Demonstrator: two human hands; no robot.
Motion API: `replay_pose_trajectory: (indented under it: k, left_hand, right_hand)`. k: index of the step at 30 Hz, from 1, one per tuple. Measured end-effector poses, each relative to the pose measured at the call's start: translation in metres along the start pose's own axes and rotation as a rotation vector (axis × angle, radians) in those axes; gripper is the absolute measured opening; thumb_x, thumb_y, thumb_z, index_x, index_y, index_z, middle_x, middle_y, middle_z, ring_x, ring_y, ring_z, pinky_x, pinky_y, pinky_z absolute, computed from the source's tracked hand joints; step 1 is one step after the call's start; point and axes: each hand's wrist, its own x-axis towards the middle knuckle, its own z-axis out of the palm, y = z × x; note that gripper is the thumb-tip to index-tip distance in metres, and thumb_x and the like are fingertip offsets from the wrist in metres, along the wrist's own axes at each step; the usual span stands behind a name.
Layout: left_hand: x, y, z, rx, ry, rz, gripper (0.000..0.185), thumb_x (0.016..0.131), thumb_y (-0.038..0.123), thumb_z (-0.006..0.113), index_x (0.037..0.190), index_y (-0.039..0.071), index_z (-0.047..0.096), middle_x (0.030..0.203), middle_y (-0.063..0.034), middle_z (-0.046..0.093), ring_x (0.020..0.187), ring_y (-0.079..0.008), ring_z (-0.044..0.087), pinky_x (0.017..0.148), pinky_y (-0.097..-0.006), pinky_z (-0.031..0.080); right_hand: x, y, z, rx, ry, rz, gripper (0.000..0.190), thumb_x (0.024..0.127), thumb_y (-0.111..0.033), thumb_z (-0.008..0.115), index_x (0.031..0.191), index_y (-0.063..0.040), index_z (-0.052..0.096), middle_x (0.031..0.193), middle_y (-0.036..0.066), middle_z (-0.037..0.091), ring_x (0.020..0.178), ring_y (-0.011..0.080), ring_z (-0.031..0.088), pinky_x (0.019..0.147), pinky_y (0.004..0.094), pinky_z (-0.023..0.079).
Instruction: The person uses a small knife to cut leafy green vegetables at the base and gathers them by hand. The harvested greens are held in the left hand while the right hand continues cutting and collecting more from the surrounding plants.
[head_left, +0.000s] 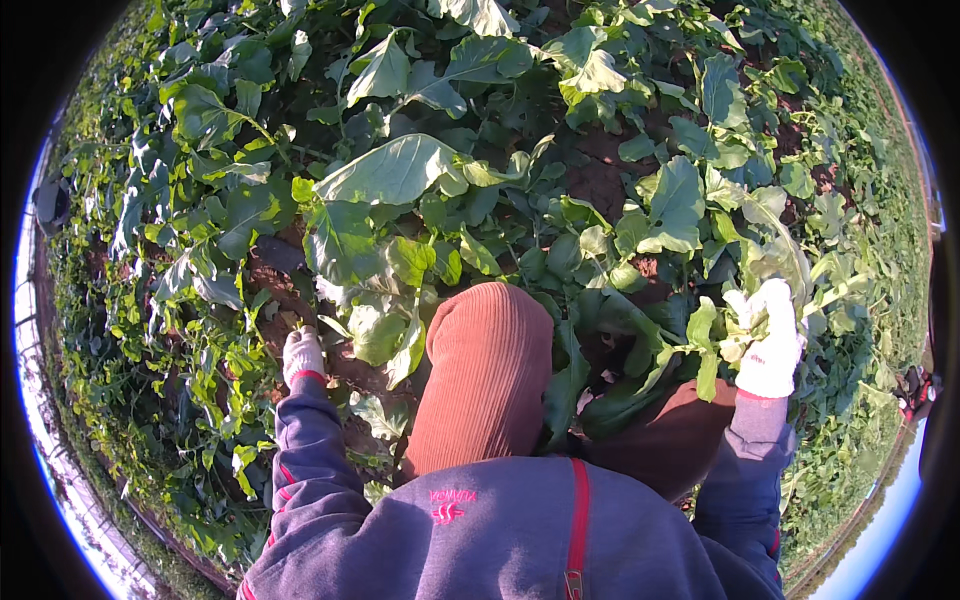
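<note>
On the right, my right hand (766, 345), in a white knit glove with a red cuff, is closed around the pale stalks of a leafy green plant (701, 326). Its broad leaves spread on both sides of the glove. My left hand (303, 354), gloved the same way, is low among the leaves beside bare reddish soil (281, 289); its fingertips are partly hidden, and whether it grips anything cannot be told. Between the hands is my raised knee in brown corduroy (491, 360).
Dense leafy crop plants (397, 169) cover the ground ahead and to both sides, with brown soil (596, 176) showing between them. A dark object (51, 204) stands at the far left edge. Something red and dark (915, 391) is at the far right edge.
</note>
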Motion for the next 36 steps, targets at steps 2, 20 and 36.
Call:
replay_pose_trajectory:
  k: [2,20,36]
  left_hand:
    - [-0.026,0.040,-0.051,-0.220,0.221,0.108,0.045,0.106,0.045,0.052,0.124,0.006,0.067,0.108,-0.0140,0.075,0.099,-0.0275,0.069,0.090,-0.0382,0.052]
    - [-0.395,0.399,-0.044,-1.150,-1.001,0.972,0.032,0.109,0.024,0.054,0.130,0.000,0.060,0.126,-0.0132,0.067,0.117,-0.0224,0.063,0.105,-0.0383,0.049]
    - [-0.196,0.402,-0.026,0.894,-0.044,1.423,0.060,0.093,0.048,0.064,0.144,0.018,0.058,0.151,-0.0098,0.053,0.141,-0.0322,0.046,0.118,-0.0505,0.033]
  right_hand:
    - [-0.001,-0.005,0.017,-0.074,-0.177,-0.050,0.015,0.097,-0.020,0.072,0.093,-0.006,0.067,0.074,0.001,0.058,0.063,0.0145,0.057,0.080,0.0431,0.061]
    - [-0.007,0.027,0.053,0.176,-0.584,-0.103,0.057,0.086,-0.013,0.083,0.133,-0.007,0.052,0.118,0.011,0.071,0.110,0.0172,0.069,0.093,0.0342,0.057]
    - [0.035,0.037,0.035,-0.206,-0.560,-0.009,0.039,0.092,-0.012,0.076,0.129,-0.007,0.069,0.096,-0.003,0.068,0.074,0.0041,0.060,0.065,0.0221,0.050]
